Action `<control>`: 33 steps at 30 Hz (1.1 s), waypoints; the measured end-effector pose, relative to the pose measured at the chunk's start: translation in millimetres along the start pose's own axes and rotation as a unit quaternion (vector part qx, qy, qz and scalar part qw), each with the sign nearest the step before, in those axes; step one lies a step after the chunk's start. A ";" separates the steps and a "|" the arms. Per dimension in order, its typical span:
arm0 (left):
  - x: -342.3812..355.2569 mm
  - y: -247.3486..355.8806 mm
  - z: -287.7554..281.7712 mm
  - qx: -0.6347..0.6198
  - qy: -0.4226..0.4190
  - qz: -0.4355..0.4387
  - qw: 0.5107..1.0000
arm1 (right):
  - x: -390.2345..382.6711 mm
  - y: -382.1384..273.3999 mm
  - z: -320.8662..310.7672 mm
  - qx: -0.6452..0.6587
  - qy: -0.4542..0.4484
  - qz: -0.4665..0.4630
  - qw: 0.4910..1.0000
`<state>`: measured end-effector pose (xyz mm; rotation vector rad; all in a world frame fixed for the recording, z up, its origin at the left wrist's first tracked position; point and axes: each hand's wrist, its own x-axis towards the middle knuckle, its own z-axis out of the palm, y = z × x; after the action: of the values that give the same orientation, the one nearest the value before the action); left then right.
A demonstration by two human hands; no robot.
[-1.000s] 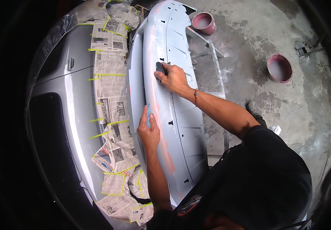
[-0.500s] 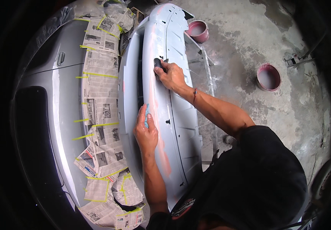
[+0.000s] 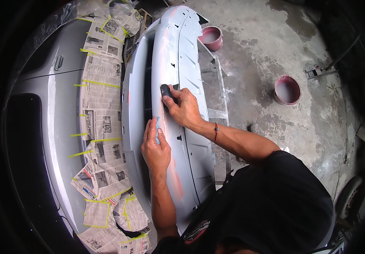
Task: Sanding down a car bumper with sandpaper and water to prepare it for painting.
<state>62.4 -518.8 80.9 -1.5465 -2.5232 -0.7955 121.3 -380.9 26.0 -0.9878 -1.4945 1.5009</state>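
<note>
Newspaper sheets (image 3: 102,106): printed pages masked along the flank of the silver car (image 3: 43,106) at your left, running from the top of the view to the bottom edge, held by short strips of yellow-green tape (image 3: 100,83); the lower sheets are crumpled and overlapping. Print too small to tell.

Pots: two round, pink-stained pots on the concrete floor (image 3: 254,51), one (image 3: 211,37) just beside the far end of the bumper, the other (image 3: 287,89) well apart to your right.

Bumper (image 3: 182,59): a long grey car bumper, detached, lying lengthwise away from you between the masked car and the open floor. Its surface is dull and matte, with pinkish-red patches along the central ridge, one near the far tip and a larger one close to your body. Small dark slots and a row of angled ribs show on its right face.

Right hand (image 3: 186,108): your fingers are curled shut round a dark sanding block (image 3: 166,91), pressed flat to the ridge of the bumper about midway along it.

Left hand (image 3: 156,148): laid palm-down on the bumper just behind the right hand, fingers extended and close together, with a small pale-blue piece (image 3: 158,125) under the fingertips; what it is cannot be told.
</note>
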 end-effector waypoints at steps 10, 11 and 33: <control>-2.1 -0.2 -0.4 0.016 -0.001 0.007 1.000 | -0.9 14.5 4.5 0.006 0.024 -0.031 0.999; -0.8 1.7 -0.5 0.019 -0.003 0.013 1.000 | 25.9 10.6 3.2 -0.018 0.062 -0.022 0.998; 3.1 8.8 3.6 0.009 -0.010 0.010 1.000 | 85.6 -1.0 -13.5 0.016 0.007 0.020 1.000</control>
<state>69.2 -511.4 82.2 -1.5804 -2.5168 -0.7551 100.3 -296.8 27.0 -1.0120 -1.4446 1.5381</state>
